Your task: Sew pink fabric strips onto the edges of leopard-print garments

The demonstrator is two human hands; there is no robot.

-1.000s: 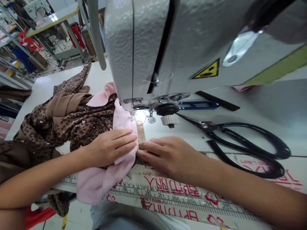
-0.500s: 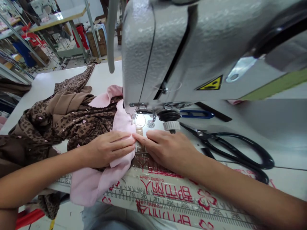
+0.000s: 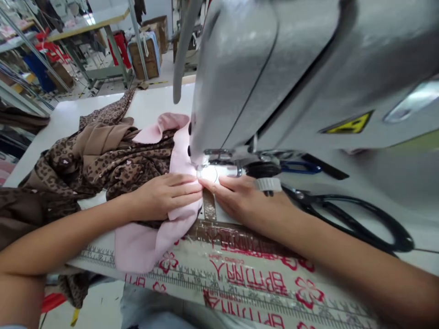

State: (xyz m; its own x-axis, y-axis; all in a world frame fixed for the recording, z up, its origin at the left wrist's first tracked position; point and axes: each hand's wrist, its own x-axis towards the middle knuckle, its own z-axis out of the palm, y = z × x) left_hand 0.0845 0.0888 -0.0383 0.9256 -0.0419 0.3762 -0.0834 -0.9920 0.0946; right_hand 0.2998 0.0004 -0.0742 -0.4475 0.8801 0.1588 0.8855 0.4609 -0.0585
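Note:
A strip of pink fabric [image 3: 183, 151] runs along the edge of a leopard-print garment [image 3: 137, 167] and passes beside the sewing machine's needle area. My left hand [image 3: 164, 196] lies on the pink fabric, fingers stretched flat and close together; its thumb is hidden. At the fabric's right edge, my right hand [image 3: 248, 198] has its fingertips closed on the cloth, close to the left fingertips. The sewing machine [image 3: 240, 82] stands just beyond both hands, its lamp lighting the needle plate [image 3: 209, 173]. The pink strip's lower end hangs toward the table's front.
Black scissors [image 3: 356, 214] lie right of my right hand, partly behind the forearm. A blue-handled tool [image 3: 302, 167] lies behind them. A printed ruler strip [image 3: 192, 274] runs along the table's front edge. Another table [image 3: 85, 29] and a cardboard box [image 3: 146, 57] stand in the background.
The view has shifted, so the machine appears larger and farther right. Both hands and the pink fabric sit slightly nearer the needle area. Their hold looks the same.

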